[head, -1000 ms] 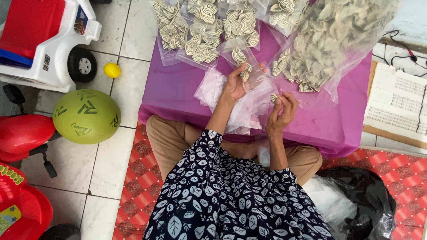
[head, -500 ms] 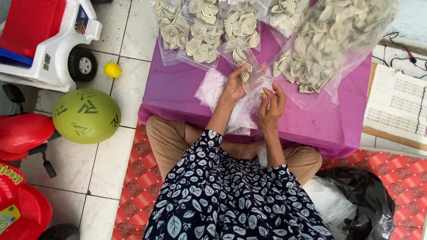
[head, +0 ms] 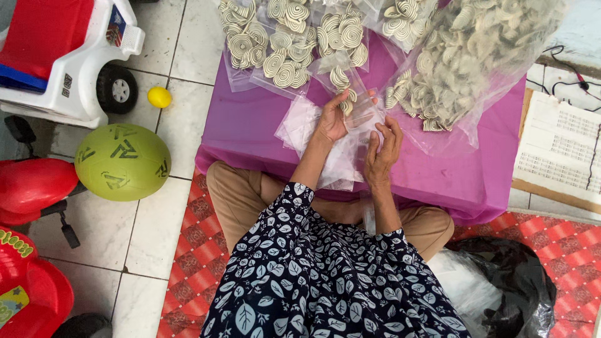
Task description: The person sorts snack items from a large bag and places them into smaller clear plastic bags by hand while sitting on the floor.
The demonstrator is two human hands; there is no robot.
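Room for moving is lying mostly along the near edge of the purple worktop [head: 250, 125], where you are seeing bare cloth on both sides of your hands. Toward the far edge of that worktop, small filled bags of spiral coils [head: 285, 50] are crowding the surface, and a large clear bag of coils [head: 476, 56] is taking up the far right part and reaching close to the right edge. Beyond the left edge of the worktop, a green ball [head: 122, 161], a small yellow ball [head: 159, 97] and a white toy car [head: 69, 56] are sitting on the tiled floor.

You are holding a small clear bag [head: 354, 103] over the middle of the worktop. Your left hand [head: 332, 119] is closing its fingers on the bag's left side, with a few coils showing just beyond the fingertips. Your right hand [head: 382, 147] is pinching the bag's right side, nearer to you than the left hand, fingers narrow and pressed to the plastic. A stack of empty clear bags [head: 300, 122] is lying on the worktop directly under and just left of your left hand.
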